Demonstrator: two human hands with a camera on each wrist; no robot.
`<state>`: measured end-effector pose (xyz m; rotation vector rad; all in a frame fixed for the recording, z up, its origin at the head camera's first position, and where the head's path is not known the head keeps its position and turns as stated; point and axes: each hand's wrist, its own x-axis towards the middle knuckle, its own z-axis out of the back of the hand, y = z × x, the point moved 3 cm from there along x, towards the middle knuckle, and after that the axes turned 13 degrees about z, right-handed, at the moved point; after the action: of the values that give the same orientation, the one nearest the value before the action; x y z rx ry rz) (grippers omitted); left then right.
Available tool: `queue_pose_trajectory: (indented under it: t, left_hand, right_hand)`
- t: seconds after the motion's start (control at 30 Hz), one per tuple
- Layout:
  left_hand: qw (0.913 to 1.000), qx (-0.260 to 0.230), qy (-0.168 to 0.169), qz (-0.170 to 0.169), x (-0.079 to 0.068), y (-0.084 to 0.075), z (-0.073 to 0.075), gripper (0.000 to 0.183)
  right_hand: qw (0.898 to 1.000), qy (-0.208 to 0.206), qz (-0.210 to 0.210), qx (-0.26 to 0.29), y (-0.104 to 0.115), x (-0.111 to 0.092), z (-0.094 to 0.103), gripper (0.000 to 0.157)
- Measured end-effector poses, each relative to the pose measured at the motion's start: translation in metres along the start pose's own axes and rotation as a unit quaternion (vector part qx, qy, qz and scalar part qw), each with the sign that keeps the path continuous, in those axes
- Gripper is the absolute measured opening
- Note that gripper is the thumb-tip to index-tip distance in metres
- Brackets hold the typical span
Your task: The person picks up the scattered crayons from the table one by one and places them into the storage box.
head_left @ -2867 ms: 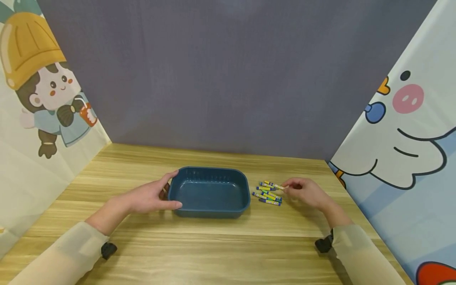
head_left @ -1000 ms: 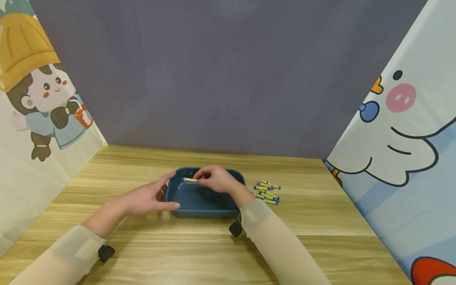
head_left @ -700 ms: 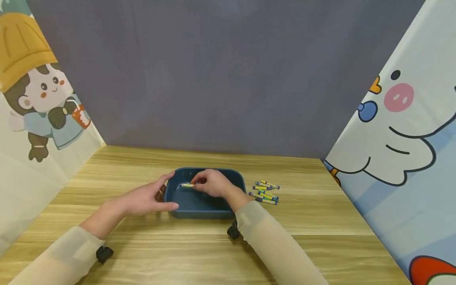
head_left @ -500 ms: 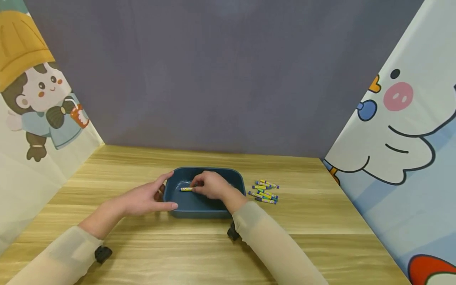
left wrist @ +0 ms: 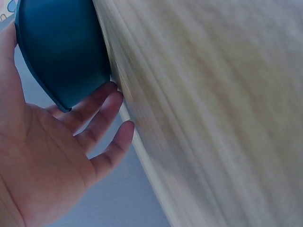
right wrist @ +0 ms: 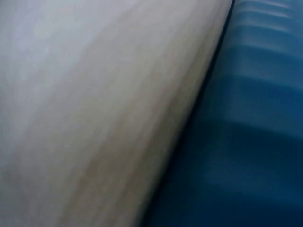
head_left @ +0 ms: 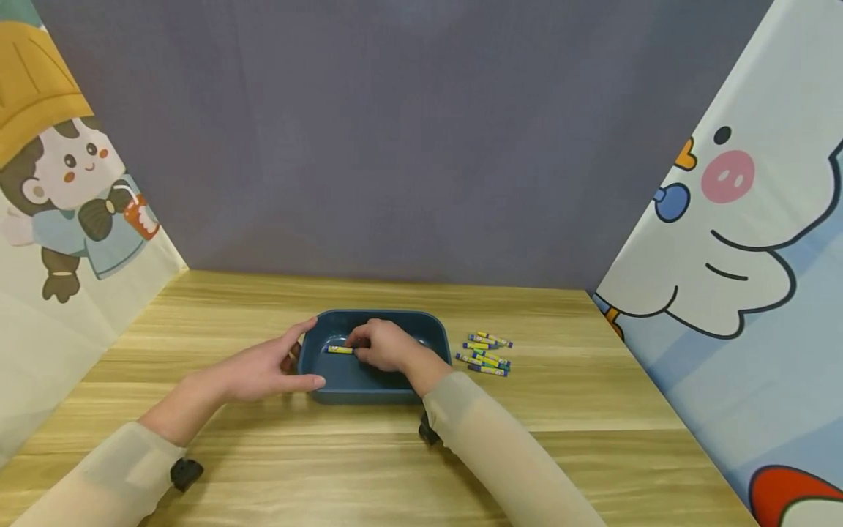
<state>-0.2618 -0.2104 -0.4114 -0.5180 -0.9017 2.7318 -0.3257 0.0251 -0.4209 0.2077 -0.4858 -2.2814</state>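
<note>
A dark blue rectangular tray (head_left: 375, 396) stands on the wooden table. At its left end is my left hand (head_left: 260, 369), thumb laid over the front corner and forefinger at the back corner. In the left wrist view the other fingers (left wrist: 113, 151) extend loosely beside the outer wall. My right hand (head_left: 388, 347) reaches into the tray and pinches the right end of a yellow-wrapped crayon (head_left: 340, 350), which lies level close over the tray's floor. The right wrist view shows the tray wall (right wrist: 255, 156) and blurred table, with no fingers.
To the right of the tray lies a loose pile of several yellow-wrapped crayons (head_left: 487, 360). A grey backdrop (head_left: 388, 146) rises behind the table (head_left: 329, 468), and printed cartoon panels stand at the left and right.
My right hand has carried one crayon from the pile leftward into the tray and lowered it toward the floor. My left hand has kept its place at the tray's left end.
</note>
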Motion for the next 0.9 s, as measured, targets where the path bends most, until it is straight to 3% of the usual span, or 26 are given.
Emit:
queue_pose_trajectory:
  t: [0.9]
  left_hand:
    - [1.0000,0.006,-0.002,0.004,-0.0001,-0.0008,0.0002,0.114]
  right_hand:
    - [1.000,-0.012,-0.004,-0.028,0.0012,-0.0004,0.0001,0.025]
